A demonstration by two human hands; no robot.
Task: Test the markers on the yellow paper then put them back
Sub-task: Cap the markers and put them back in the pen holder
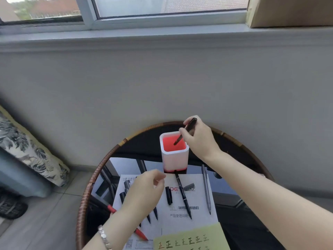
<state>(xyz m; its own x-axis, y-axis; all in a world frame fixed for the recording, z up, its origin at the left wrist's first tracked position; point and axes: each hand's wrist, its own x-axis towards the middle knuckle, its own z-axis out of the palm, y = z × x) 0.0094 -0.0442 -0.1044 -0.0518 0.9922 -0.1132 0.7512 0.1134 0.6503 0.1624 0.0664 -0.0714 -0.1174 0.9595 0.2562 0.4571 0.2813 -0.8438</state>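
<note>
The black marker [190, 126], pinched by curled fingers [182, 132] of the right hand [200, 140], dips tip-first into the white holder [175, 159]; the left hand [144, 192] hovers loose, empty.

The mouth of the pen holder [174, 157], at the far middle of the round table [86, 192], is partly taken up by the black marker [187, 129] and overhung from the right by the right hand [200, 139], while approach from the far side is shut off by the wall [162, 87] just behind. The white sheet [196, 201] nearer is strewn with loose markers [182, 193] and caps [168, 195], and its left part is covered by the left hand [144, 192]. Bare glass [234, 224] lies open to the right of the grey pen [206, 188] and to the left of the holder.
</note>
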